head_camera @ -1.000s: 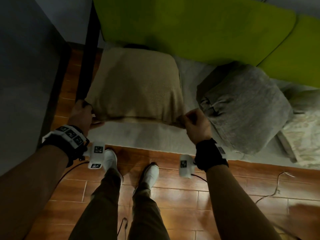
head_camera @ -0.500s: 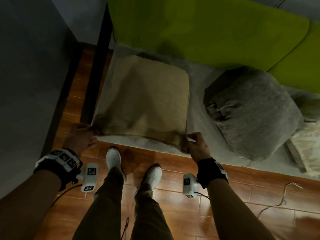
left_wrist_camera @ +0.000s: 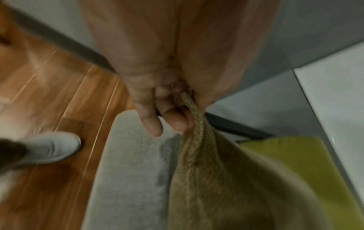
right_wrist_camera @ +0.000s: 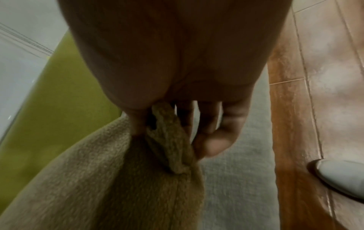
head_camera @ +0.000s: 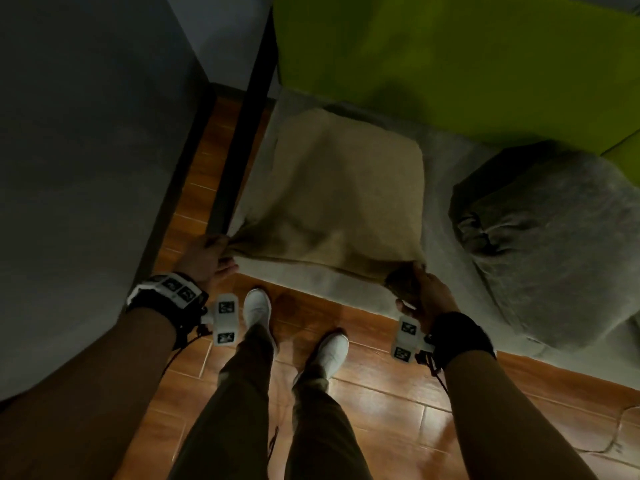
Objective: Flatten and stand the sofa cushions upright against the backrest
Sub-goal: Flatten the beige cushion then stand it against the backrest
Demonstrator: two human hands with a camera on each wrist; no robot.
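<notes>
The tan cushion (head_camera: 346, 202) lies flat on the grey sofa seat (head_camera: 440, 188) at the centre of the head view, its far edge near the green backrest (head_camera: 450, 64). The left hand (head_camera: 204, 258) pinches its near-left corner — fingers (left_wrist_camera: 177, 119) curled round the fabric. The right hand (head_camera: 422, 296) grips the near-right corner, bunched between thumb and fingers (right_wrist_camera: 208, 140). A grey cushion (head_camera: 554, 237) slumps at the right — apart from the tan one.

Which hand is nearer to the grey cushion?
Right. The right hand pinches the tan cushion's near corner beside the grey cushion; the left hand pinches the far-side corner.
</notes>
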